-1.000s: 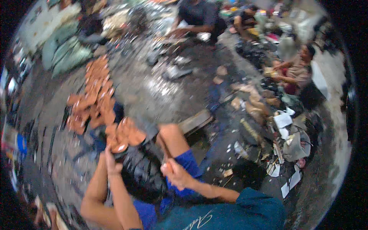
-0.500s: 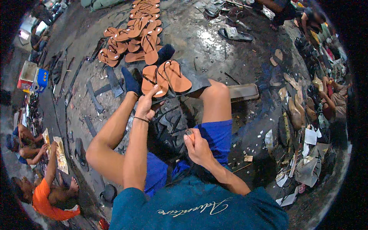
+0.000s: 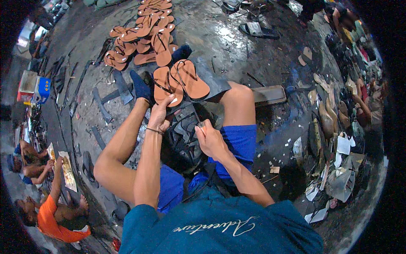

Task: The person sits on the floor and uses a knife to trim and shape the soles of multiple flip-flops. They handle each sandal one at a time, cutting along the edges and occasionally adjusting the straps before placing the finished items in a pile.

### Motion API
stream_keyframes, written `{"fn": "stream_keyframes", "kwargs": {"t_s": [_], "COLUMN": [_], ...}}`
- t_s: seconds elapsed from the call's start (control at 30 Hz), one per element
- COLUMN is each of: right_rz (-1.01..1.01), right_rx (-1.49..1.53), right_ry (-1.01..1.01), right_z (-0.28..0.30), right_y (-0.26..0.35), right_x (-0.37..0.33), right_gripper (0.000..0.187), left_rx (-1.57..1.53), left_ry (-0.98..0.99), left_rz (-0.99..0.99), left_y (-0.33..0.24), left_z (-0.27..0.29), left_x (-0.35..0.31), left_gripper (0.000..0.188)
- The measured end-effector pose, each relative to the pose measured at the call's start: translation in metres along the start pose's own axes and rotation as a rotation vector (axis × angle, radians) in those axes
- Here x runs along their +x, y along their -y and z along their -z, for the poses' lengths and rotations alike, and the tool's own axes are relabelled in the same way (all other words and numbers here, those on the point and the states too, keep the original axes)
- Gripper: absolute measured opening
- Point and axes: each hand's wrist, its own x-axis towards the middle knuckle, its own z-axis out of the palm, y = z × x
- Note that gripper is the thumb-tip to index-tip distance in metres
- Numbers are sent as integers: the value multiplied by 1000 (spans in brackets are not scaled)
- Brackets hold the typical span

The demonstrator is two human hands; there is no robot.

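Observation:
My left hand (image 3: 159,117) grips the heel end of a tan flip-flop (image 3: 164,80) with dark straps, its thumb lying on the sole. Right beside it, a second tan flip-flop (image 3: 193,84) rests on a dark flat sheet (image 3: 215,86) between my knees. Closed around the handle of a thin-shafted hand tool (image 3: 197,117) is my right hand (image 3: 212,143). The dark shaft points up toward the heels of the flip-flops; its tip is hard to make out, and my fingers cover most of the handle. Dark strap pieces (image 3: 185,137) lie below, between my legs.
Beyond my feet lies a long pile of tan flip-flops (image 3: 146,31). A flat wooden board (image 3: 269,95) is by my right knee. Shoe lasts (image 3: 326,116) and scraps line the right side. Two people sit at the left, one in an orange top (image 3: 55,218).
My right hand has moved up and slightly left, bringing the tool's shaft nearer the flip-flops. My left hand keeps its grip on the flip-flop. The view has shifted slightly.

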Motion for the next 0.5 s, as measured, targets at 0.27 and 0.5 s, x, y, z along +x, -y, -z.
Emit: {"fn": "stream_keyframes", "kwargs": {"t_s": [0.27, 0.5], "right_rz": [19, 35], "right_rx": [-43, -127], "right_ry": [2, 78], "right_z": [-6, -20], "right_y": [-5, -28], "right_x": [42, 86], "right_gripper": [49, 60], "left_rx": [-9, -105], "left_ry": [-4, -45], "left_rz": [15, -67], "left_y": [5, 22], "left_z": [8, 11], "left_x": [6, 10], "left_gripper": [29, 32]}}
